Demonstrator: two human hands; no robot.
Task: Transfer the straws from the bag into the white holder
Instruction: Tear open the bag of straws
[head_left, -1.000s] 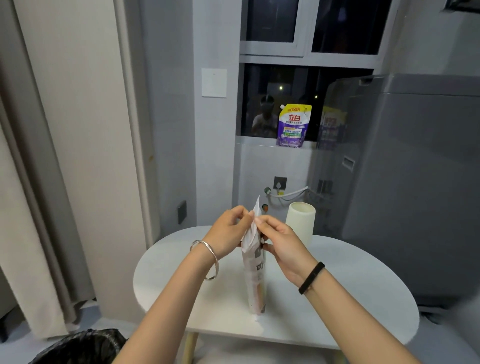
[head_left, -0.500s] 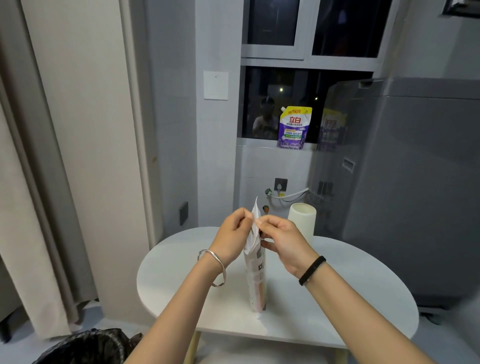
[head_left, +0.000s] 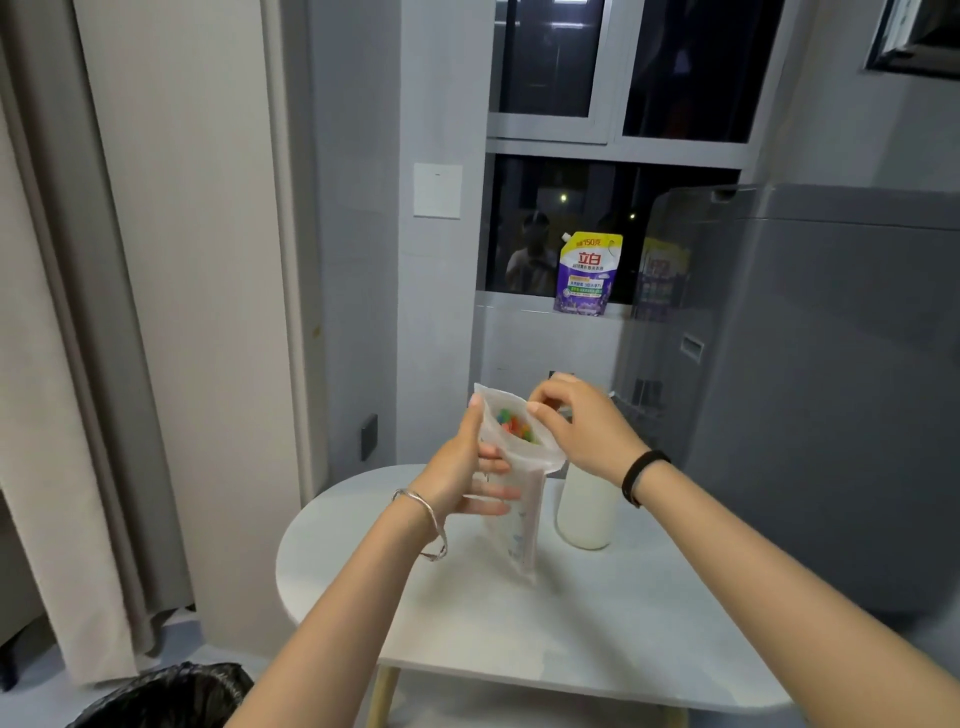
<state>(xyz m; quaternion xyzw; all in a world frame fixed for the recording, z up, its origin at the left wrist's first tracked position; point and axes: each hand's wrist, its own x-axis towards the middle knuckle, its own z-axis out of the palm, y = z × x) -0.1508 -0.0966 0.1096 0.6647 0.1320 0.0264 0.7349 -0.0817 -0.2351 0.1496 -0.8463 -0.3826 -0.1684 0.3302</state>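
A tall translucent bag (head_left: 511, 525) stands upright on the round white table (head_left: 571, 634), its mouth pulled open. Coloured straw ends (head_left: 514, 427) show inside the opening. My left hand (head_left: 460, 467) grips the bag's upper left side, thumb along the rim and fingers curled round the front. My right hand (head_left: 582, 426) is at the bag's right rim, fingertips pinching its edge just beside the straw ends. The white holder (head_left: 584, 512), a plain cylinder, stands on the table right behind the bag, its top hidden by my right wrist.
A grey appliance (head_left: 831, 389) fills the right side close to the table. A purple detergent pouch (head_left: 587, 275) sits on the window sill behind. A black bin bag (head_left: 166, 696) lies on the floor at lower left, beside a curtain (head_left: 62, 364).
The bag's mouth was pinched shut between both hands; now it gapes open and the straws show. My left hand slid down to grip the bag's side, and my right hand rose to the rim.
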